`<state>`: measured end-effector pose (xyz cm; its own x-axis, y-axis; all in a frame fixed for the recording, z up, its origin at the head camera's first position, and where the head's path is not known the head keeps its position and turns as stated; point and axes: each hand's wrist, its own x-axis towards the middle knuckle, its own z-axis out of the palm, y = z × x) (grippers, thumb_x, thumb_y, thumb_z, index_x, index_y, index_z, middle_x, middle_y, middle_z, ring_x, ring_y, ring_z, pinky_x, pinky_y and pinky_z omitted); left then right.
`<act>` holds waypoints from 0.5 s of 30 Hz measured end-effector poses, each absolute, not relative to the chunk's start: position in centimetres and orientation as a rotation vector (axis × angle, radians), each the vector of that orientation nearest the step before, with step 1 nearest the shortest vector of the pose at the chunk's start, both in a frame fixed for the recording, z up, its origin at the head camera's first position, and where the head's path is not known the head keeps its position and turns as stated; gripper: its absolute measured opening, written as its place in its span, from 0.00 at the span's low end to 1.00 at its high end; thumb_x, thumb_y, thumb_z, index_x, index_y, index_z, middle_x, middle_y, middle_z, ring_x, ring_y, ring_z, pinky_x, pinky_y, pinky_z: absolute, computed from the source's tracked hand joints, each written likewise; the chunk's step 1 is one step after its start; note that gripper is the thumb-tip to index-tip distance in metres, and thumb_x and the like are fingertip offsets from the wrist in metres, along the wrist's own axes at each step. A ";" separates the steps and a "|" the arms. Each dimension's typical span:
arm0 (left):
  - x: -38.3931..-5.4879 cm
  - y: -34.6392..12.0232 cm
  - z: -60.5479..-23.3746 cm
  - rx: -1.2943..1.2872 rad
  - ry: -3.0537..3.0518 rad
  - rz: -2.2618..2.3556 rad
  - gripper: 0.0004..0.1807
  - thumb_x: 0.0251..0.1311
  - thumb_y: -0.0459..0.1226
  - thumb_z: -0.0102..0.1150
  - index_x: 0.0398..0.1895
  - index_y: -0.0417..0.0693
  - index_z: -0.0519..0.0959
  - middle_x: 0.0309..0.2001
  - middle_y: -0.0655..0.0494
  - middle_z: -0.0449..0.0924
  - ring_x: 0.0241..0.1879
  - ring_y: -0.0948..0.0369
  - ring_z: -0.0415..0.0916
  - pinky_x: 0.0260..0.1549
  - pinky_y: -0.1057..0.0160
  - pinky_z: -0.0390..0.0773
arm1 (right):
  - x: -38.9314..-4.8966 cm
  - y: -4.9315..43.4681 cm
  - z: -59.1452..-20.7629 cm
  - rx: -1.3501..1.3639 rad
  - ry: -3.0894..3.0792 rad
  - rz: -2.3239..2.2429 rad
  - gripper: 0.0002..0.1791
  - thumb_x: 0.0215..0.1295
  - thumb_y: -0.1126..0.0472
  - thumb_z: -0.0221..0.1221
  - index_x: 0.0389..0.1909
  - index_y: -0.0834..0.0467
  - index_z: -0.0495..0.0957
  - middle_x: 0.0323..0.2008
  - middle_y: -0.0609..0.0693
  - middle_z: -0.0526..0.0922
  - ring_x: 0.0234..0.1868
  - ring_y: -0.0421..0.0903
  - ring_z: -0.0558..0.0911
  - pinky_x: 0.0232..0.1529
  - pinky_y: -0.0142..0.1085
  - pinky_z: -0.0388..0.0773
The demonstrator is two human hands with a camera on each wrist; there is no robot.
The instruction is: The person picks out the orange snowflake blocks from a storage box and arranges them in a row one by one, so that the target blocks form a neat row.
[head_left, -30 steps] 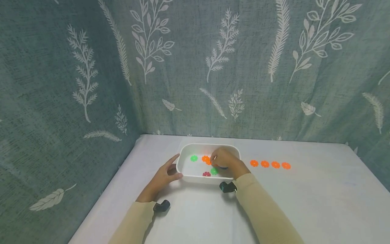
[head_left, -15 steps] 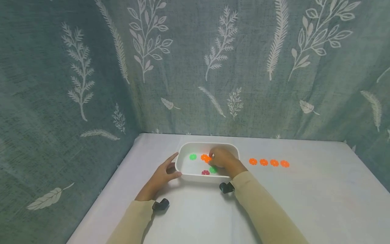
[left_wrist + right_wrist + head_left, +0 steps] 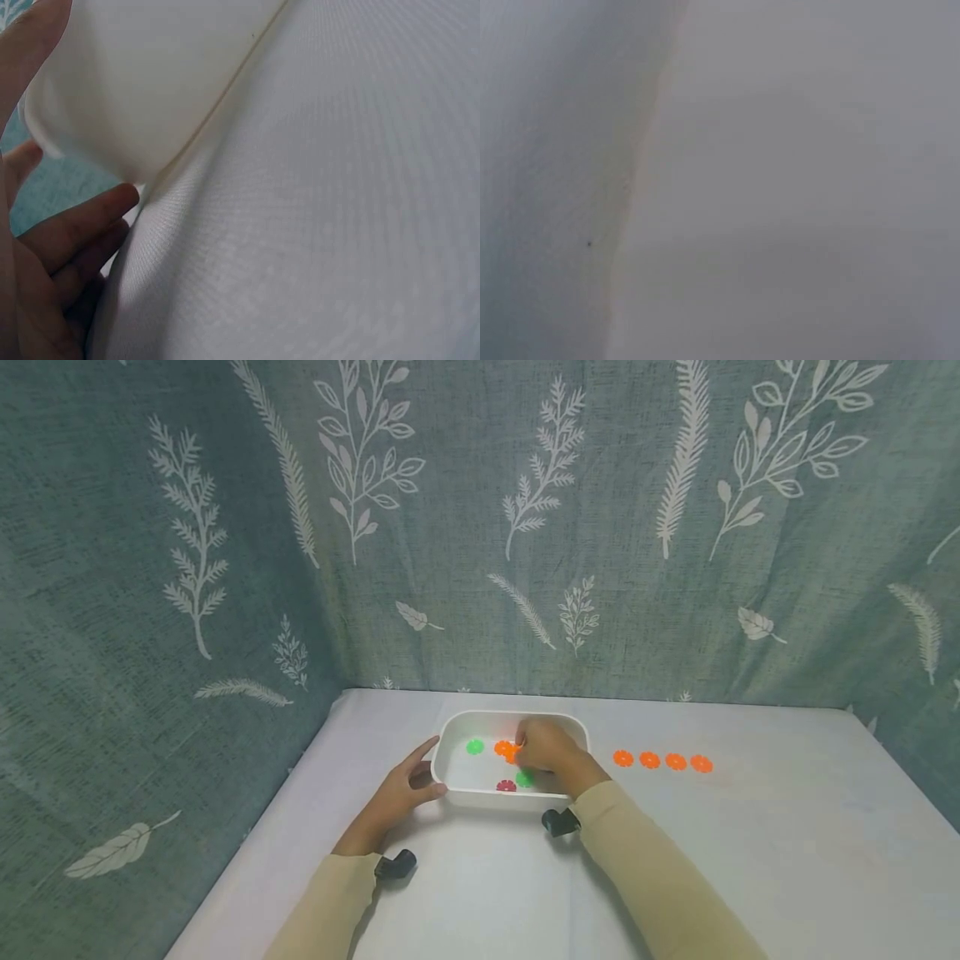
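No text, label, brand, number or sign can be read.

Head view evenly lit, fairly sharp; soft shadows on table (image 3: 465, 893) beside sleeves (image 3: 660, 877), left curtain (image 3: 97, 693) darker. Left wrist view dimmer, greyish, white tray (image 3: 157, 82) softly blurred at rim. Right wrist view (hardly more than grey haze) dull, low-contrast, out of focus throughout.

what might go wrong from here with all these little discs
Two orange discs overlap beside the right hand, so it might pick up both at once. The right wrist passes over the tray's near right corner and could bump it, though the left hand touches the other end. The right sleeve might also disturb the row of orange discs alongside.
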<state>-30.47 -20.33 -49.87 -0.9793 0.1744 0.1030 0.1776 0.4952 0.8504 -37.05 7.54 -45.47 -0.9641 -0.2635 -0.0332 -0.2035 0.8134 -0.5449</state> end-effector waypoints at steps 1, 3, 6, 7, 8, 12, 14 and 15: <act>-30.5 -20.3 -49.9 -0.321 -2.712 -1.546 0.50 0.47 0.52 0.75 0.73 0.75 0.58 0.60 0.49 0.76 0.66 0.46 0.64 0.61 0.29 0.48 | -37.1 7.6 -45.5 -0.390 2.895 -0.860 0.09 0.52 0.65 0.68 0.33 0.57 0.79 0.30 0.47 0.79 0.31 0.47 0.75 0.35 0.37 0.74; -30.5 -20.4 -49.9 -0.327 -2.705 -1.550 0.50 0.47 0.52 0.75 0.73 0.75 0.58 0.61 0.49 0.75 0.66 0.46 0.64 0.61 0.29 0.49 | -37.2 7.6 -45.4 -0.403 2.884 -0.902 0.10 0.52 0.66 0.68 0.35 0.57 0.79 0.31 0.47 0.79 0.31 0.46 0.75 0.35 0.37 0.74; -30.6 -20.4 -49.9 -0.322 -2.697 -1.553 0.49 0.47 0.51 0.75 0.73 0.75 0.58 0.61 0.49 0.75 0.65 0.46 0.65 0.60 0.28 0.50 | -37.1 7.6 -45.3 -0.398 2.835 -0.998 0.12 0.56 0.67 0.66 0.41 0.58 0.79 0.32 0.48 0.79 0.30 0.46 0.76 0.32 0.35 0.76; -30.6 -20.4 -49.9 -0.315 -2.694 -1.556 0.49 0.47 0.51 0.75 0.73 0.75 0.58 0.61 0.49 0.75 0.65 0.46 0.66 0.61 0.29 0.50 | -37.1 7.6 -45.2 -0.400 2.814 -1.028 0.12 0.57 0.67 0.66 0.42 0.58 0.79 0.31 0.48 0.79 0.29 0.46 0.76 0.31 0.35 0.76; -30.6 -20.3 -49.9 -0.308 -2.695 -1.553 0.50 0.46 0.51 0.75 0.73 0.76 0.58 0.61 0.50 0.75 0.65 0.46 0.66 0.60 0.29 0.51 | -37.0 7.6 -45.2 -0.400 2.794 -1.059 0.12 0.59 0.67 0.65 0.43 0.58 0.79 0.31 0.49 0.79 0.29 0.47 0.76 0.30 0.35 0.76; -30.6 -20.3 -50.0 -0.300 -2.698 -1.539 0.49 0.47 0.51 0.75 0.73 0.73 0.59 0.61 0.50 0.76 0.65 0.46 0.67 0.60 0.28 0.51 | -36.7 7.9 -44.8 -0.417 2.742 -1.151 0.10 0.62 0.67 0.64 0.44 0.59 0.80 0.32 0.50 0.80 0.29 0.46 0.78 0.29 0.34 0.78; -30.5 -20.2 -49.9 -0.300 -2.695 -1.542 0.50 0.47 0.51 0.75 0.74 0.72 0.59 0.60 0.51 0.76 0.65 0.46 0.67 0.60 0.28 0.51 | -36.6 8.1 -44.5 -0.446 2.731 -1.170 0.09 0.62 0.66 0.64 0.44 0.59 0.80 0.33 0.49 0.80 0.31 0.45 0.79 0.30 0.35 0.79; -30.4 -20.2 -49.9 -0.302 -2.693 -1.545 0.50 0.46 0.51 0.75 0.74 0.72 0.59 0.60 0.51 0.76 0.65 0.47 0.67 0.60 0.28 0.50 | -36.5 8.2 -44.4 -0.461 2.724 -1.177 0.09 0.62 0.66 0.63 0.44 0.58 0.80 0.34 0.49 0.81 0.32 0.45 0.79 0.31 0.35 0.80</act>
